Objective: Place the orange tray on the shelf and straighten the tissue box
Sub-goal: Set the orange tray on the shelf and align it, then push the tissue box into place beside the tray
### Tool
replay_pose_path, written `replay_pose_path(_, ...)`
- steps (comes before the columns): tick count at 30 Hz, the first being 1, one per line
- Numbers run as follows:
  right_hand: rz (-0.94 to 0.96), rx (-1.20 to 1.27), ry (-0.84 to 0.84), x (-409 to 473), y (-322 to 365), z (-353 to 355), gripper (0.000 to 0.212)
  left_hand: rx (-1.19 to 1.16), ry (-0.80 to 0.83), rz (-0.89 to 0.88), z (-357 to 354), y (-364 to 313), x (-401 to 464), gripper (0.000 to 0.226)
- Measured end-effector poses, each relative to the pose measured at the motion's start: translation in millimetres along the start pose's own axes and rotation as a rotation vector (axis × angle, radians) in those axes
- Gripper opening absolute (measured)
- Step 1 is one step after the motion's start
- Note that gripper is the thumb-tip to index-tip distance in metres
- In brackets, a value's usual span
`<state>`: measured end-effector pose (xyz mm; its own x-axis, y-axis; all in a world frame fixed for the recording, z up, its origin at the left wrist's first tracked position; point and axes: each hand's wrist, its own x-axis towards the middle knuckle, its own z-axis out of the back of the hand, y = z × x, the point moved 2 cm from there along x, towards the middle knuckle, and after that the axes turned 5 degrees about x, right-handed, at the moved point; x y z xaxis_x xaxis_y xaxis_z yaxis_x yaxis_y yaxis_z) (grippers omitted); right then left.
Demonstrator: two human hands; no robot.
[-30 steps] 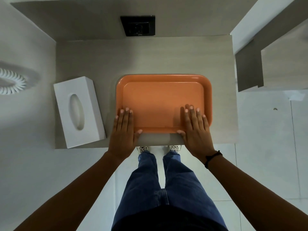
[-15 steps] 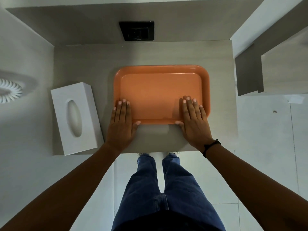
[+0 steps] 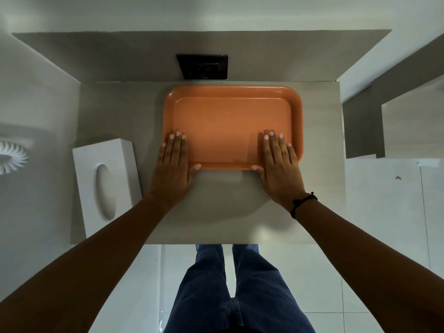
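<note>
The orange tray [image 3: 230,126] lies flat on the grey shelf [image 3: 223,212], its far rim close to the back wall. My left hand [image 3: 173,169] rests over the tray's near left corner, fingers flat on top and thumb against the near rim. My right hand [image 3: 278,171], with a black band at the wrist, holds the near right corner the same way. The white tissue box [image 3: 105,186] sits at the shelf's left edge, slightly skewed, its oval slot facing up. Neither hand touches the box.
A black wall socket [image 3: 203,66] sits on the back wall just beyond the tray. A white ribbed round fixture [image 3: 12,157] is on the left wall. A grey cabinet [image 3: 408,121] stands to the right. My legs in jeans stand on white floor tiles below the shelf's front edge.
Both hands have slid the tray away from the shelf's front edge toward the back wall. The tissue box has kept its place.
</note>
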<state>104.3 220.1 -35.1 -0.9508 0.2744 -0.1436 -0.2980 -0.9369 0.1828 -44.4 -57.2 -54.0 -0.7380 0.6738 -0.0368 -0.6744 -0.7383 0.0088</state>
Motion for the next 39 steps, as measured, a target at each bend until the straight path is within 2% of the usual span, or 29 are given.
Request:
replay_pose_path(13, -0.001, -0.004, -0.015, 16.9, 1.1, 4.6, 0.095, -0.018, -0.061, 0.029, 10.0, 3.3, 17.1, 0.089)
replay_pose_path(16, 0.127, -0.004, -0.009, 12.1, 29.1, 5.8, 0.096, -0.050, -0.099, 0.135, 23.6, 14.6, 7.6, 0.090)
replay_pose_path(19, 0.362, -0.018, 0.012, 7.7, 79.0, -0.2, 0.094, -0.039, -0.107, 0.335, 40.2, 42.1, -16.1, 0.089)
replay_pose_path(24, 0.682, -0.035, 0.084, 3.0, 155.2, -22.8, 0.093, -0.021, -0.093, 0.583, 51.9, 72.8, -82.8, 0.088)
replay_pose_path(27, 0.816, -0.079, 0.138, 0.1, 178.1, -41.7, 0.090, -0.069, -0.049, 0.743, 46.3, 78.8, -118.7, 0.087)
replay_pose_path(30, 0.880, -0.082, 0.162, -0.9, 187.4, -60.2, 0.091, -0.081, 0.006, 0.819, 35.7, 77.7, -136.6, 0.090)
replay_pose_path(33, 0.873, -0.082, 0.134, -0.3, 187.0, -70.5, 0.091, -0.097, -0.016, 0.835, 30.5, 77.3, -136.7, 0.092)
replay_pose_path(39, 0.864, -0.058, 0.107, -0.8, 184.4, -79.0, 0.089, -0.045, -0.038, 0.794, 25.6, 83.8, -131.9, 0.093)
